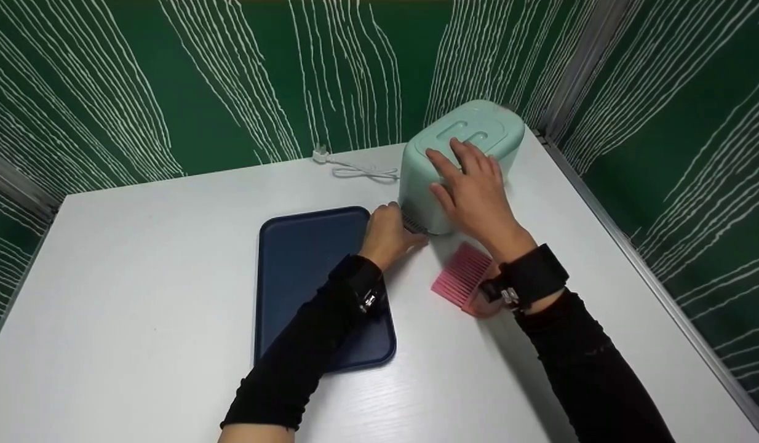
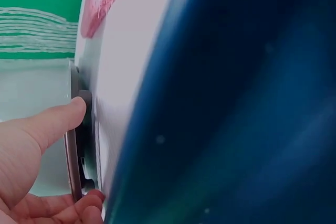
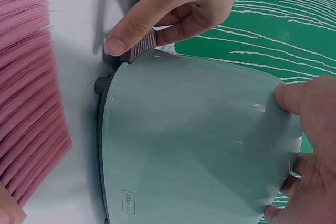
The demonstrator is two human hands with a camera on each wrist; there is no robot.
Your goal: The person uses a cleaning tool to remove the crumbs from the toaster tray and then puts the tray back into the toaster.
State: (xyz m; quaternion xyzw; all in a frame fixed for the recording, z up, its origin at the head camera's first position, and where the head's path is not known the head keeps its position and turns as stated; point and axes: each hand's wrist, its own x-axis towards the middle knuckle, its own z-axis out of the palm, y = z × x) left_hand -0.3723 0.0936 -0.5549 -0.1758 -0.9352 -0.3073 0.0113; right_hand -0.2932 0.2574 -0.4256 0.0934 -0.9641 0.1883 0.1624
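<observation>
A mint-green toaster with a lid on top stands at the table's right rear. My left hand is low at its near-left end. In the right wrist view, that hand's thumb and fingers pinch a grey ribbed piece at the toaster's bottom edge. The left wrist view shows the thumb against a dark part under the base. My right hand rests on the toaster's lid with fingers spread and fairly straight. In the right wrist view, its thumb touches the lid's edge.
A dark blue tray lies on the white table, under my left forearm. Beneath my right wrist is a pink brush with a dustpan-like piece. The toaster's white cord and plug lie near the green wall.
</observation>
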